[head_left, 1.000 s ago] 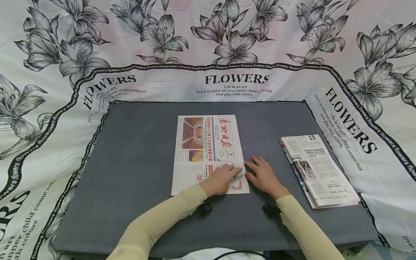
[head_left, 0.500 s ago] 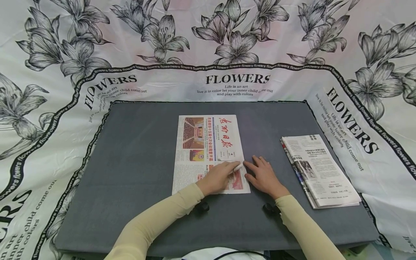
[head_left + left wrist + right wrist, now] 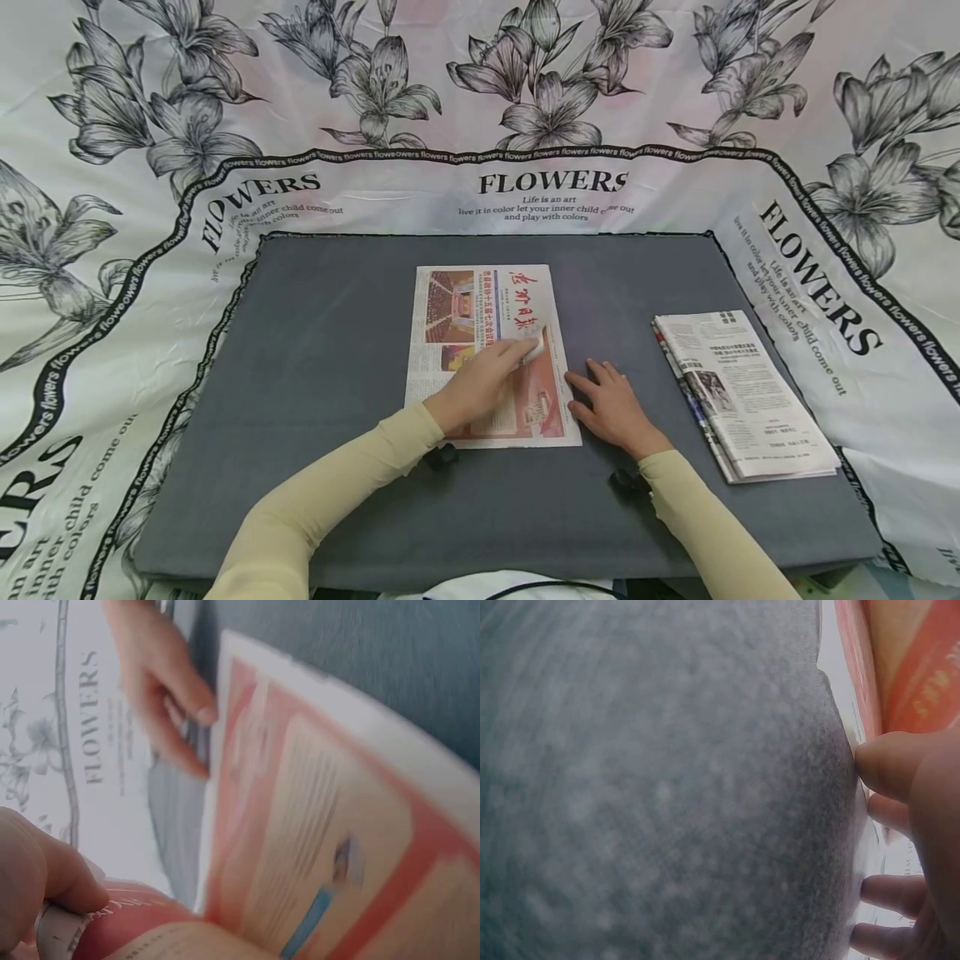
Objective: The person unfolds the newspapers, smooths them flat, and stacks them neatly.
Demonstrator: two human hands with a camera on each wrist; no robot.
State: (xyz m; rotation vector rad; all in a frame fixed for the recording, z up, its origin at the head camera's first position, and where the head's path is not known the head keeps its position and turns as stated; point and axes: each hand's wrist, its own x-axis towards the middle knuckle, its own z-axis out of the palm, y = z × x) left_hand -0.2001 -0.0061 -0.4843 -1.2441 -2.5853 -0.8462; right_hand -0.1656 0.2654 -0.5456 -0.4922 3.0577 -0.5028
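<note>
A folded newspaper (image 3: 444,305) with red print lies in the middle of the grey table. My left hand (image 3: 483,379) pinches the right edge of its top layer and lifts it to the left. In the left wrist view, the thumb (image 3: 71,874) presses on the curled paper, and a red and cream inner page (image 3: 277,795) shows under it. My right hand (image 3: 617,410) rests at the newspaper's right edge. Its fingertips (image 3: 881,761) meet the border of the paper in the right wrist view, with the fingers spread.
A stack of folded newspapers (image 3: 742,400) lies at the table's right side. The grey table (image 3: 315,350) is bordered at the back and sides by a white flower-print cloth (image 3: 420,196). Dark wrist devices (image 3: 442,457) sit under both wrists.
My left hand has moved left and away from me, peeling up the top layer, so more of the red inner page shows. The right hand has stayed by the right edge.
</note>
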